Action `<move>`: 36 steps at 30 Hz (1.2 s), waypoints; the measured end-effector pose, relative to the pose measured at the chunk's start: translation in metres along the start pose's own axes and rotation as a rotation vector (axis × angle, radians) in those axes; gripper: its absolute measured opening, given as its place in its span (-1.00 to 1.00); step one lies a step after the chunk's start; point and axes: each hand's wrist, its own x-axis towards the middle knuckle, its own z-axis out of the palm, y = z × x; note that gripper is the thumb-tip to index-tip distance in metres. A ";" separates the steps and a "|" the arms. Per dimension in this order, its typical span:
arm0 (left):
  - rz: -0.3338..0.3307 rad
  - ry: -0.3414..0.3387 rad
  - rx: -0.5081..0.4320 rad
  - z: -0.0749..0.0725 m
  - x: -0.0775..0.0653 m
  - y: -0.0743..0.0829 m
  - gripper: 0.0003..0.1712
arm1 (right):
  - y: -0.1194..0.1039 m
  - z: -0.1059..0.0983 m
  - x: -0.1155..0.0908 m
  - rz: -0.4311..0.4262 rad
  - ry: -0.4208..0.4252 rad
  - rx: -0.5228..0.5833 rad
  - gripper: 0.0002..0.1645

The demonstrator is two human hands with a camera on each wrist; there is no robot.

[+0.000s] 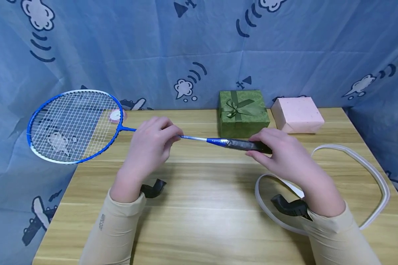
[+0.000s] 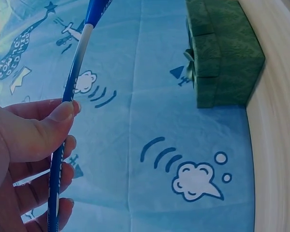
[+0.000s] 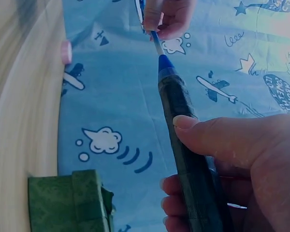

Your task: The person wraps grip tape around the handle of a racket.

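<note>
Near the green box (image 1: 243, 114), the racket (image 1: 120, 128) is best kept level, pinched by the curled left hand (image 1: 152, 141) and curled right hand (image 1: 282, 151).

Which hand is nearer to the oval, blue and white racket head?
Left. The left hand pinches the thin blue shaft, just right of the racket head. The right hand is farther, holding the black handle at the opposite end.
</note>
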 end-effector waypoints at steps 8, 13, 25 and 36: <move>0.006 0.023 -0.010 -0.005 0.003 -0.001 -0.87 | 0.004 -0.004 -0.002 -0.083 0.106 -0.065 -0.63; 0.005 0.025 -0.025 -0.009 0.003 -0.002 -0.86 | 0.007 -0.005 -0.004 -0.088 0.143 -0.054 -0.64; -0.003 0.069 -0.036 -0.015 0.002 -0.003 -0.88 | 0.010 -0.004 -0.004 -0.095 0.191 0.008 -0.62; -0.002 0.100 -0.045 -0.018 -0.002 -0.003 -0.85 | 0.008 -0.009 0.001 -0.150 0.251 0.049 -0.70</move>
